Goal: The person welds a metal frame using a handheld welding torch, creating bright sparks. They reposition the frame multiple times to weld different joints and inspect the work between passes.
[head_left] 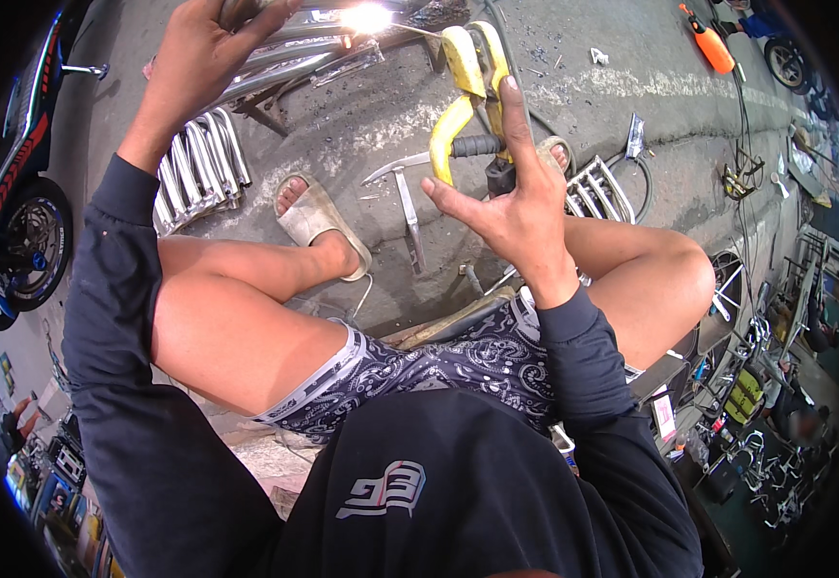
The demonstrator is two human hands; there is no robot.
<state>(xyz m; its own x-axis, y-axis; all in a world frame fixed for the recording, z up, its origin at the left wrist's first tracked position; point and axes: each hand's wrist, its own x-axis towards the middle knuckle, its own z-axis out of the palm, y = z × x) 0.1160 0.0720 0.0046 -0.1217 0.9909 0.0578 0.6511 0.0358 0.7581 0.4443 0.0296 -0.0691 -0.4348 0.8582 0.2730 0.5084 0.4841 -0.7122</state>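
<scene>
My right hand [525,207] grips a yellow welding electrode holder [460,63] by its dark handle, with the thumb and index finger stretched along it. A thin welding rod [419,32] runs from the holder's jaws to a bright glare [366,17] on shiny metal tubes [289,53] at the top. My left hand [193,48] is raised beside these tubes. Its fingers bend round a dark rounded object [238,10] cut off by the upper edge, whose kind I cannot make out. A metal tool with a pointed head [407,207] and dark ribbed grip [477,145] lies on the ground below the holder.
A stack of bent chrome tubes [202,164] lies left of my sandalled foot [318,217]. More tubes [598,193] lie by my right knee. A motorcycle [29,231] stands at the far left. An orange bottle [708,43] and cables [742,106] are at the right.
</scene>
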